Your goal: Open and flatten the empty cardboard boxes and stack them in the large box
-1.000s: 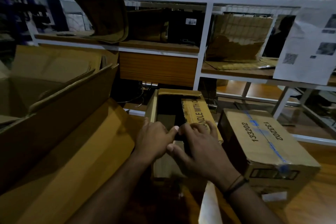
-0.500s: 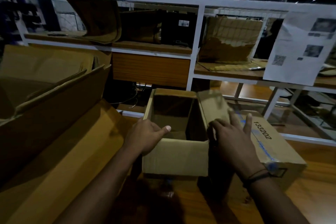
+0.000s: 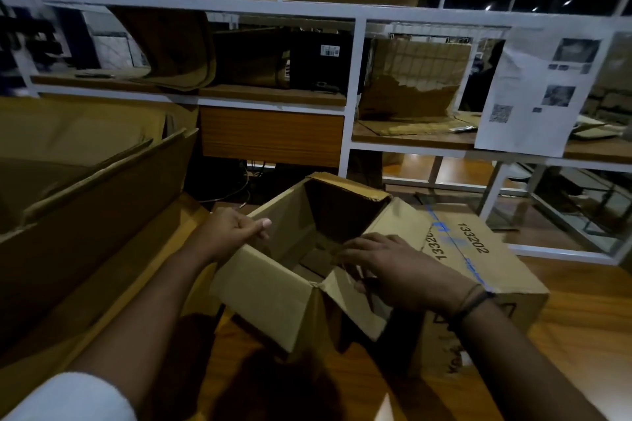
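Observation:
An open, empty small cardboard box (image 3: pixel 273 294) sits tilted and turned cornerwise in front of me, its top flaps spread. My left hand (image 3: pixel 232 232) grips the box's left wall at the rim, thumb over the edge. My right hand (image 3: pixel 386 267) lies on the right side flap with its fingers reaching over the edge into the box. The large box (image 3: pixel 78 215) stands open at the left, its long flap hanging toward me.
A sealed box (image 3: pixel 485 270) marked 133202 with blue tape lies right behind the small one. A white metal rack (image 3: pixel 349 79) with wooden shelves, torn cardboard and a hanging paper sheet (image 3: pixel 540 92) fills the background. The floor (image 3: pixel 581 335) is wood.
The small box's top flaps were opened outward, then the box was turned and tilted toward me. My right hand moved from the sealed box's side onto the right flap.

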### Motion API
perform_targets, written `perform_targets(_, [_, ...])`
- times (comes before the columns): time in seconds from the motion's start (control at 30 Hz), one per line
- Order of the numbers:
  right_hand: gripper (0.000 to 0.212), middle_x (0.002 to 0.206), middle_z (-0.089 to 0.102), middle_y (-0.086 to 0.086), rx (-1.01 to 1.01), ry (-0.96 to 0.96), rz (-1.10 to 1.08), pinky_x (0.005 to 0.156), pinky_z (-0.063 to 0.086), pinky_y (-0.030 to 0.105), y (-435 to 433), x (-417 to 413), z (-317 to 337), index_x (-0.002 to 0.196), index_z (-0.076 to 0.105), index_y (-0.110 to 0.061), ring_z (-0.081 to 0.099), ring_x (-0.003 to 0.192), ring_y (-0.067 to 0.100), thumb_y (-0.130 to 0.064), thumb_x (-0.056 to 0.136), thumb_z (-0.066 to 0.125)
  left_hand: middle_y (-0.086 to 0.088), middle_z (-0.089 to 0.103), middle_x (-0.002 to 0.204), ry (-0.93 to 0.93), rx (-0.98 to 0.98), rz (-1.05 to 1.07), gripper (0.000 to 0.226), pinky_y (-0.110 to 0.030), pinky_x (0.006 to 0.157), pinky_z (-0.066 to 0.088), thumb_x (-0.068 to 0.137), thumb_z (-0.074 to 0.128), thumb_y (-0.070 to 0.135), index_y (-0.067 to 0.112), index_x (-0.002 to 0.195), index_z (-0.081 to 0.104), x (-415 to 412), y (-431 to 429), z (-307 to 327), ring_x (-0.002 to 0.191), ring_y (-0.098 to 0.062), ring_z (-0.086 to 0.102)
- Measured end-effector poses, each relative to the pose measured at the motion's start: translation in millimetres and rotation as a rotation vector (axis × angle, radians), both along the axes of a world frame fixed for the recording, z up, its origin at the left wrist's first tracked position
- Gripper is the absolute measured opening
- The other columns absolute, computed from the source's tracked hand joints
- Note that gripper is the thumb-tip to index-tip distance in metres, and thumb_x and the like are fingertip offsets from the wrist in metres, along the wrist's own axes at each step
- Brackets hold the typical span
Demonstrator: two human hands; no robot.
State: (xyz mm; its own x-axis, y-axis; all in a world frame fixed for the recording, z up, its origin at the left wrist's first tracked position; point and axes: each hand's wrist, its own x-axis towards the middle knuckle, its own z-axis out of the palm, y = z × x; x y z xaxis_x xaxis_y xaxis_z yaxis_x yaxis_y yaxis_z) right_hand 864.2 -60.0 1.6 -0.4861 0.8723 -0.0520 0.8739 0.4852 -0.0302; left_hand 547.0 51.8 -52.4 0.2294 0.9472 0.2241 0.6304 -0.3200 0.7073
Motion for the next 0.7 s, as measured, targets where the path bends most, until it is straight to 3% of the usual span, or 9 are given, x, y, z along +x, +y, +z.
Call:
perform_targets(0.07, [0.049, 0.16, 0.035, -0.01, 0.065, -0.001, 0.014, 0.125, 0.011, 0.042, 1.8, -13.6, -4.0, 0.152, 0.04, -0.037, 0.02, 0.152, 0.016, -0.037, 0.105, 0.052, 0.009, 0.073, 0.071, 0.097, 0.153, 0.172, 0.047, -0.031, 0.068, 0.052, 0.095, 0.06, 0.058, 0.024, 0.067, 0.076, 6.3, -8.2, 3.9, 0.068, -0.006, 0.066])
perform_targets(0.13, [0.042, 0.155, 0.04, -0.009, 0.073, 0.088, 0.009, 0.127, 0.01, 0.044, 4.4, -23.0, -8.2, 0.147, 0.048, -0.034, 0.024, 0.148, 0.014, -0.041, 0.105, 0.049, 0.007, 0.07, 0.07, 0.124, 0.253, 0.251, 0.056, -0.034, 0.067, 0.051, 0.095, 0.052, 0.065, 0.023, 0.062, 0.071, 15.1, -22.8, 4.8, 0.07, -0.01, 0.065])
perform_targets(0.2, [0.037, 0.148, 0.043, -0.009, 0.059, 0.228, 0.018, 0.127, 0.013, 0.041, 8.4, -30.3, -14.4, 0.141, 0.052, -0.034, 0.03, 0.138, 0.006, -0.042, 0.106, 0.047, 0.004, 0.075, 0.096, 0.114, 0.241, 0.244, 0.06, -0.044, 0.095, 0.049, 0.098, 0.042, 0.068, 0.027, 0.063, 0.069, 29.5, -40.0, 0.8, 0.11, -0.019, 0.065])
perform_targets(0.23, [0.035, 0.145, 0.044, -0.009, 0.044, 0.295, 0.019, 0.126, 0.013, 0.038, 10.1, -34.9, -19.7, 0.14, 0.053, -0.034, 0.032, 0.132, 0.003, -0.043, 0.107, 0.046, 0.002, 0.074, 0.111, 0.131, 0.218, 0.242, 0.062, -0.049, 0.111, 0.038, 0.101, 0.036, 0.068, 0.029, 0.065, 0.069, 39.2, -49.6, -2.8, 0.132, -0.024, 0.053])
perform_targets(0.3, [0.033, 0.132, 0.048, -0.006, 0.092, 0.361, 0.011, 0.125, 0.017, 0.038, 14.0, -46.0, -35.8, 0.132, 0.058, -0.033, 0.037, 0.121, 0.005, -0.047, 0.108, 0.04, 0.004, 0.071, 0.121, 0.161, 0.233, 0.249, 0.069, -0.045, 0.124, 0.011, 0.102, 0.023, 0.068, 0.03, 0.071, 0.072, 61.7, -68.2, -14.0, 0.145, -0.021, 0.037])
perform_targets(0.37, [0.039, 0.116, 0.052, -0.005, 0.209, 0.365, -0.015, 0.117, 0.031, 0.041, 16.1, -56.8, -51.8, 0.122, 0.063, -0.028, 0.036, 0.105, 0.004, -0.049, 0.109, 0.032, 0.011, 0.071, 0.114, 0.141, 0.288, 0.238, 0.071, -0.041, 0.125, 0.004, 0.1, 0.02, 0.066, 0.03, 0.08, 0.078, 79.7, -83.0, -20.9, 0.138, -0.011, 0.04])
perform_targets(0.5, [0.043, 0.104, 0.057, -0.006, 0.284, 0.373, 0.015, 0.107, 0.037, 0.041, 16.8, -63.9, -60.6, 0.113, 0.062, -0.025, 0.041, 0.096, 0.006, -0.051, 0.109, 0.028, 0.02, 0.069, 0.089, -0.064, 0.443, 0.192, 0.054, -0.05, 0.12, 0.022, 0.102, 0.038, 0.057, 0.033, 0.074, 0.077, 73.6, -69.6, -38.4, 0.116, -0.002, 0.052])
perform_targets(0.63, [0.057, 0.133, 0.057, -0.006, 0.134, 0.288, 0.045, 0.112, 0.032, 0.035, 19.0, -62.4, -47.1, 0.139, 0.053, -0.032, 0.045, 0.121, 0.01, -0.07, 0.1, 0.036, 0.016, 0.071, 0.091, -0.154, 0.388, 0.08, 0.042, -0.043, 0.116, 0.027, 0.097, 0.042, 0.059, 0.041, 0.073, 0.072, 42.5, -39.6, -42.1, 0.115, -0.003, 0.057])
perform_targets(0.7, [0.067, 0.139, 0.052, -0.008, 0.077, 0.255, 0.015, 0.104, 0.034, 0.033, 18.6, -60.9, -39.2, 0.146, 0.045, -0.036, 0.04, 0.117, 0.007, -0.077, 0.093, 0.046, 0.017, 0.071, 0.099, -0.143, 0.312, -0.016, 0.046, -0.04, 0.116, 0.025, 0.096, 0.041, 0.061, 0.038, 0.074, 0.075, 23.1, -32.3, -36.6, 0.119, 0.004, 0.053])
